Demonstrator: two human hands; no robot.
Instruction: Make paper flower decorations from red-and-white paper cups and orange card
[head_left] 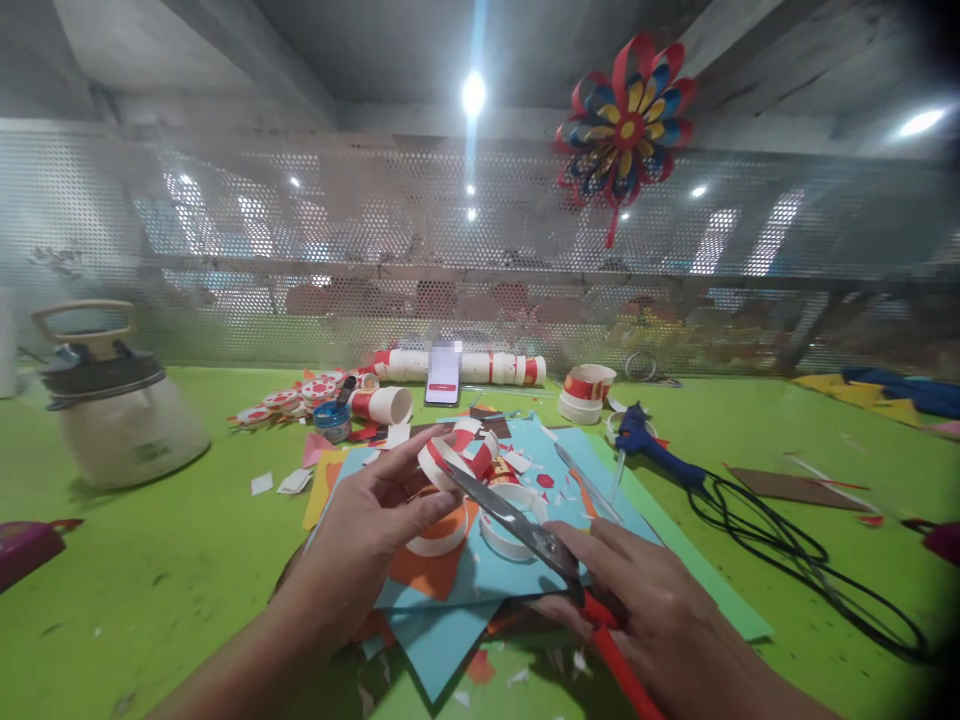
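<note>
My left hand [375, 510] pinches a red and white paper cup piece [439, 465], cut into a ring with strips, above the middle of the table. Red-handled scissors [517, 525] are gripped in my right hand [637, 580]. Their blade tips reach the edge of the cup piece near my left thumb. Below lie white cup rings [510, 540] on blue paper sheets [442, 640] and an orange sheet [431, 575], with small paper scraps around. A craft knife [589, 480] lies on the blue paper, right of the rings.
A blue glue gun [637, 435] with a black cable sits at the right. Behind the papers are a phone [443, 375], a row of stacked paper cups [495, 367], and a blue jar [332, 422]. A large jug [127, 420] stands left. A paper flower [628, 130] hangs above.
</note>
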